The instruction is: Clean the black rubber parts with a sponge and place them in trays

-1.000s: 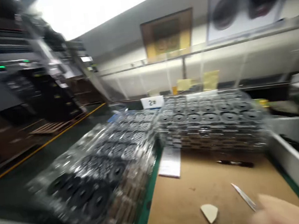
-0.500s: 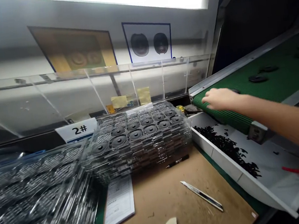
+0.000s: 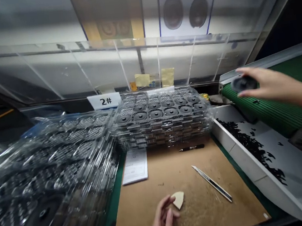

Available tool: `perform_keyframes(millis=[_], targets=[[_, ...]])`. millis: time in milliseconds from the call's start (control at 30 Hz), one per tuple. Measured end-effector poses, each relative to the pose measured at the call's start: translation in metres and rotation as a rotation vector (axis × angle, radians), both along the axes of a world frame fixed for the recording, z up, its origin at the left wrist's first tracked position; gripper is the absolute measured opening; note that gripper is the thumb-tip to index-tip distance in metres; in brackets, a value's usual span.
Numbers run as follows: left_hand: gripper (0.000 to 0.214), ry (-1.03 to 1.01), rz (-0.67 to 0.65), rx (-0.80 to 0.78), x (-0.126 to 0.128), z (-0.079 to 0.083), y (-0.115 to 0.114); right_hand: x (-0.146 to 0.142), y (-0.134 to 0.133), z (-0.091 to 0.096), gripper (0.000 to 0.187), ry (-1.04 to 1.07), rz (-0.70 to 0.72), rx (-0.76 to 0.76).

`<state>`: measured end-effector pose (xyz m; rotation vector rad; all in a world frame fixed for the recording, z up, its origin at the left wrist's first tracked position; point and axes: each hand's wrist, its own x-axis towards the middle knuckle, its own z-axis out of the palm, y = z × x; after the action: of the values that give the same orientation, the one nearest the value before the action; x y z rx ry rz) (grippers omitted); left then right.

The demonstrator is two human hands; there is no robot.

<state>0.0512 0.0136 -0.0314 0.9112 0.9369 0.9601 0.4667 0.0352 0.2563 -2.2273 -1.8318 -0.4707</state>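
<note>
Black speaker (image 3: 244, 83) gripped in our right hand (image 3: 270, 83) above the green belt (image 3: 274, 109); our half-curled left hand (image 3: 163, 217) touches a cream wedge (image 3: 178, 200) near the cardboard's (image 3: 218, 213) lower edge, grip unclear.

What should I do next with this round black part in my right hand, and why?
Probably move the round black part left to the stacked clear trays. Your right hand is holding it up over the green belt, and the tray pockets hold similar round black parts, though I can't tell which pockets are free.
</note>
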Motion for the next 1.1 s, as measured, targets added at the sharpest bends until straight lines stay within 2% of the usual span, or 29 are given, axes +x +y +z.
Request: perform_keyframes(millis=[67,133,200,233,300,367,467,533,633,700,800,867,933,1000,1067,1100], targets=[[0.041,-0.287,-0.133,-0.302,0.011,0.026,-0.003,-0.068,-0.012,-0.031,0.073,0.067,0.259,-0.165],[0.053,-0.609,-0.360,-0.582,0.021,0.049,-0.004,-0.133,-0.033,-0.070,0.076,0.187,0.536,-0.299],[0.055,-0.810,-0.519,-0.712,0.029,0.064,-0.004,-0.181,-0.054,-0.108,0.076,0.293,0.731,-0.435],[0.054,-0.879,-0.546,-0.749,0.031,0.067,-0.003,-0.198,-0.063,-0.125,0.075,0.348,0.761,-0.458],[0.054,-0.943,-0.510,-0.824,0.030,0.069,-0.003,-0.221,-0.076,-0.155,0.076,0.440,0.703,-0.442],[0.053,-0.952,-0.414,-0.855,0.026,0.069,-0.002,-0.237,-0.085,-0.181,0.082,0.549,0.549,-0.343],[0.050,-0.914,-0.321,-0.794,0.021,0.070,-0.003,-0.261,-0.093,-0.209,0.091,0.695,0.316,-0.155],[0.047,-0.854,-0.286,-0.724,0.018,0.071,-0.004,-0.276,-0.093,-0.219,0.087,0.718,0.246,-0.067],[0.042,-0.775,-0.272,-0.612,0.011,0.070,-0.003,-0.283,-0.085,-0.219,0.080,0.701,0.306,-0.060],[0.043,-0.745,-0.395,-0.570,0.000,0.067,0.001,-0.276,-0.078,-0.210,0.081,0.740,0.398,-0.148],[0.051,-0.697,-0.678,-0.584,-0.021,0.058,0.007,-0.263,-0.070,-0.194,0.085,0.892,0.535,-0.366],[0.054,-0.694,-0.736,-0.616,-0.034,0.052,0.008,-0.258,-0.067,-0.189,0.088,0.978,0.620,-0.484],[0.055,-0.709,-0.636,-0.653,-0.044,0.047,0.005,-0.255,-0.063,-0.195,0.084,1.009,0.611,-0.512],[0.057,-0.715,-0.467,-0.683,-0.050,0.044,0.000,-0.254,-0.061,-0.213,0.066,0.972,0.413,-0.446],[0.060,-0.707,-0.315,-0.701,-0.054,0.044,-0.004,-0.255,-0.060,-0.238,0.050,0.900,0.164,-0.360],[0.061,-0.703,-0.258,-0.708,-0.056,0.045,-0.005,-0.257,-0.060,-0.251,0.046,0.868,0.081,-0.329]])
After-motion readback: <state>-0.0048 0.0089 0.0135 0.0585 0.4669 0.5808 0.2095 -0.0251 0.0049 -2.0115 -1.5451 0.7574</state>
